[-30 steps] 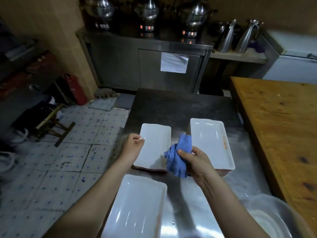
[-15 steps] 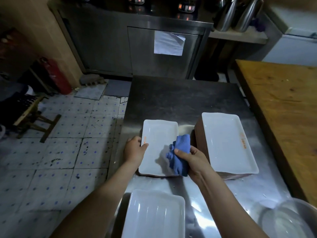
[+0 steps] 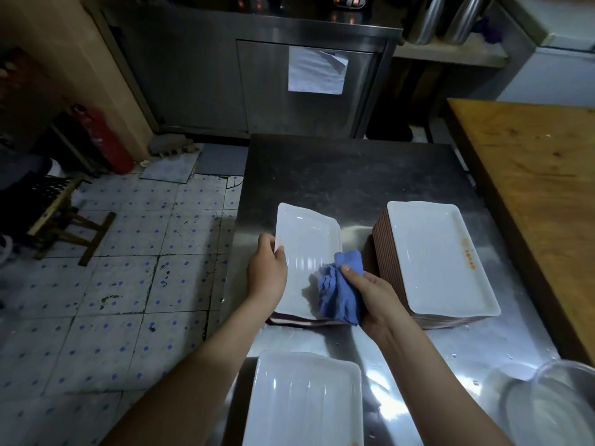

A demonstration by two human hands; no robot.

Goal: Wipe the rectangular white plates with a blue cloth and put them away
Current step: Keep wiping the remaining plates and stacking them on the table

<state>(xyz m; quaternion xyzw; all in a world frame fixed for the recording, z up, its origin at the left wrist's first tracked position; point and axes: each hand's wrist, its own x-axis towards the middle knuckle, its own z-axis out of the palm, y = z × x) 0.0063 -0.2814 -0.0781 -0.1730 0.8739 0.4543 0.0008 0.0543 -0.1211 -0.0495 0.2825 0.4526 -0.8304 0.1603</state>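
Left of the tall stack [image 3: 434, 259], my left hand [image 3: 269, 272] pinches the rim of the plate [image 3: 306, 243], right hand [image 3: 378, 299] grips the soft cloth [image 3: 338, 294] on it (stiff, slick, probably chippable: I'd hold by the rims).

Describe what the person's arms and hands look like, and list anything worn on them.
Nothing worn shows. The left hand and right hand are ungloved, with no ring visible. The left forearm and right forearm are bare down to the picture's bottom edge: no sleeve, watch or bracelet is in view.
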